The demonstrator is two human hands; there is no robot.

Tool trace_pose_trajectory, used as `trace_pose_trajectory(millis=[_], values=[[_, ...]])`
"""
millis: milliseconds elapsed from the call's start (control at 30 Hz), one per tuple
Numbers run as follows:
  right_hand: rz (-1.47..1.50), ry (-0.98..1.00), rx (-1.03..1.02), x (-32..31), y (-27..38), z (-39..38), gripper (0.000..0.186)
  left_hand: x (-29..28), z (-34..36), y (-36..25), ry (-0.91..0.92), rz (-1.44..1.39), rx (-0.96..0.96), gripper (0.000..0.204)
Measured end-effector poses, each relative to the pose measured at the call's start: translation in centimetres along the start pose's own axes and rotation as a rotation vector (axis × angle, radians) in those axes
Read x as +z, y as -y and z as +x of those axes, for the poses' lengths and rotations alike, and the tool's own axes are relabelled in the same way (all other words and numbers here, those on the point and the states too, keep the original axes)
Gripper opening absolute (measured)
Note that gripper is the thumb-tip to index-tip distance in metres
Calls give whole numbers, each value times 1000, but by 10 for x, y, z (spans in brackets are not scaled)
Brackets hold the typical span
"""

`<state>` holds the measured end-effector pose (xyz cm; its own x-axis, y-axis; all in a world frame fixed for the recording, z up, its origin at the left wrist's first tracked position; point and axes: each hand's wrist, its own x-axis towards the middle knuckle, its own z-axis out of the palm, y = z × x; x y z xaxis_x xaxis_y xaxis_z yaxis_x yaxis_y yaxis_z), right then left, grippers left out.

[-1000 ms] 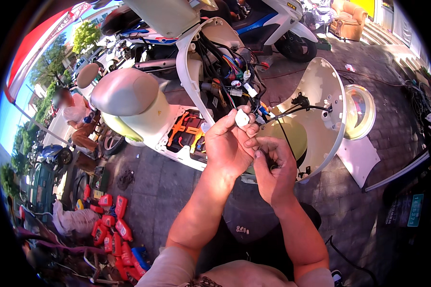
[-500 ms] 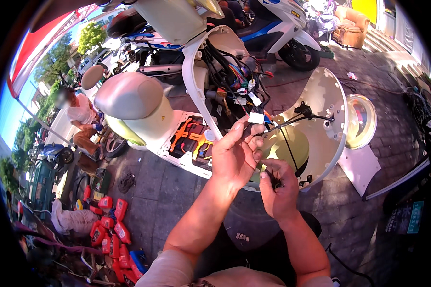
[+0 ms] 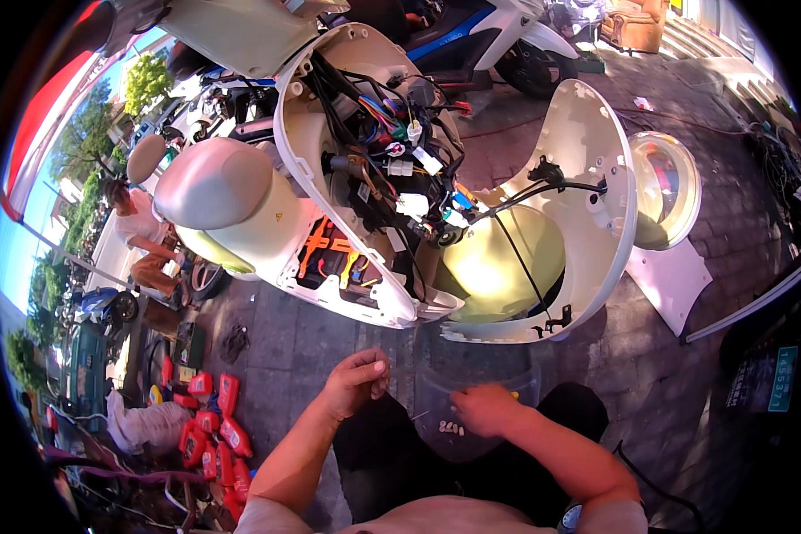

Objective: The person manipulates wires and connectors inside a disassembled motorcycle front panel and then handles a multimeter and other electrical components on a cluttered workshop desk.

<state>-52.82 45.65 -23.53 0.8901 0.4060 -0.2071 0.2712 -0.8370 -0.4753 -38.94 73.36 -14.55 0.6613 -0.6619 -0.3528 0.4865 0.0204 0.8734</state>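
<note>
My left hand (image 3: 356, 381) is raised at the lower middle, fingers curled round something I cannot make out. My right hand (image 3: 482, 407) reaches down over a translucent tray (image 3: 437, 382) between my knees, fingers bent; what they hold is hidden. Small pale pieces (image 3: 451, 428) lie in the tray beside it. Beyond my hands is the opened cream scooter body, with exposed wiring (image 3: 396, 147), white connectors (image 3: 412, 204) and an orange-strapped battery compartment (image 3: 329, 251). At its right, a large cream curved panel (image 3: 603, 249) has black cables attached and a pale yellow-green part (image 3: 503, 262) inside.
A co-worker (image 3: 138, 222) in a white top sits by a wheel at left. Red bottles (image 3: 234, 435) and a white sack (image 3: 147, 421) lie lower left. A round cream ring (image 3: 666, 231) and flat panel (image 3: 670, 289) are at right. Another scooter (image 3: 472, 49) stands behind.
Both my hands have left the wiring and dropped toward my lap, the right to the tray. The white piece that was at my left fingers is no longer seen in them.
</note>
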Motion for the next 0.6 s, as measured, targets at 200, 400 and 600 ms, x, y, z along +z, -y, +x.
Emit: trace_pose_trajectory(millis=[200,400,600], values=[[-12,417,238,58,-27,9,38,-13,-19,18,-270,1354,552,23],[-9,623,281,82,-44,25,35,-46,-18,66,-443,1239,473,12],[-156,779,385,119,-47,29,42,-50,-16,66,-435,1215,499,9]])
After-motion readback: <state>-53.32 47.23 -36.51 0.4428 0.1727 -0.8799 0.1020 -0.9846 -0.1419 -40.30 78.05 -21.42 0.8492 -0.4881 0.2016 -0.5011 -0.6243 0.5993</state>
